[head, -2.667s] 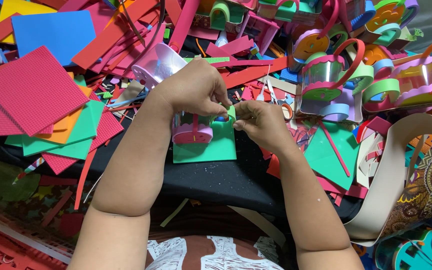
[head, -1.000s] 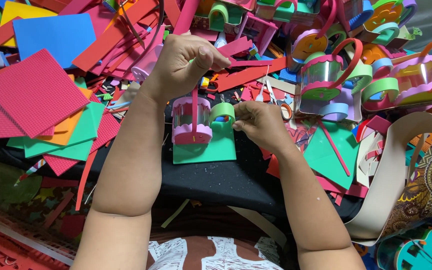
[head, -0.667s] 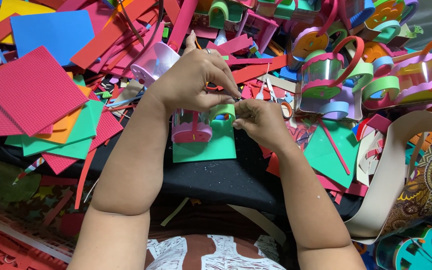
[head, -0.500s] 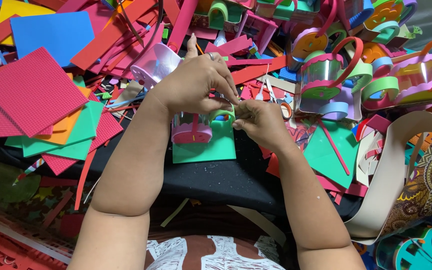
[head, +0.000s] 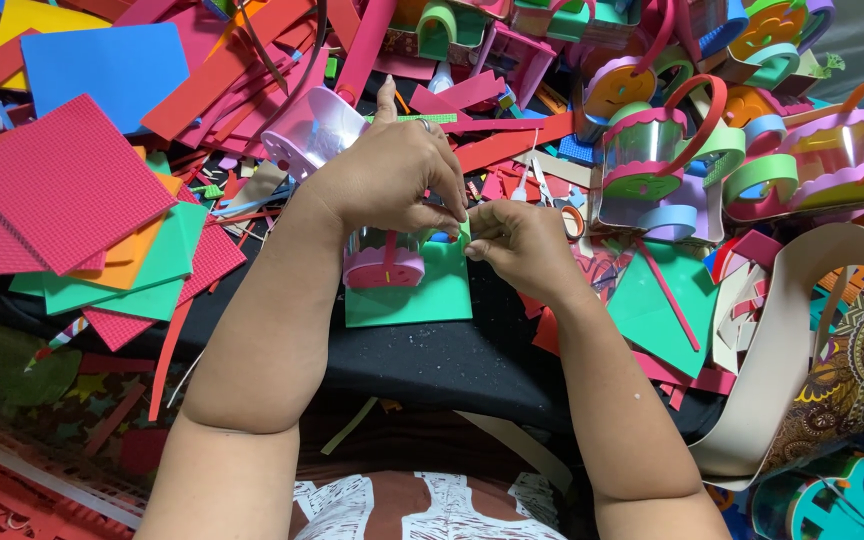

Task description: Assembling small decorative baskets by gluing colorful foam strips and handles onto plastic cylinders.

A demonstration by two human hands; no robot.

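1. Two bare hands meet over the middle of the table [head: 422,365], which is covered by a black cloth.
2. Left hand [head: 392,180]: fingers are pinched together on a small green foam piece [head: 464,232], thumb raised and pointing away from the person.
3. Right hand [head: 517,240]: fingers are closed on the same green piece from the other side, fingertips touching those of the left hand.
4. Directly beneath the left hand stands a small clear cup [head: 384,258] with a pink scalloped base and a pink strip running up its side. It rests on a green foam sheet [head: 407,295] lying flat on the cloth.
5. Just behind the left hand lies a clear cup with a pale pink rim [head: 312,135], tipped on its side.
6. To the left is a stack of foam sheets, a textured pink square [head: 62,180] on top.
7. To the right stand finished cups with handles [head: 642,150] in mixed colours.
8. A patterned bag [head: 852,370] sits at the right edge.
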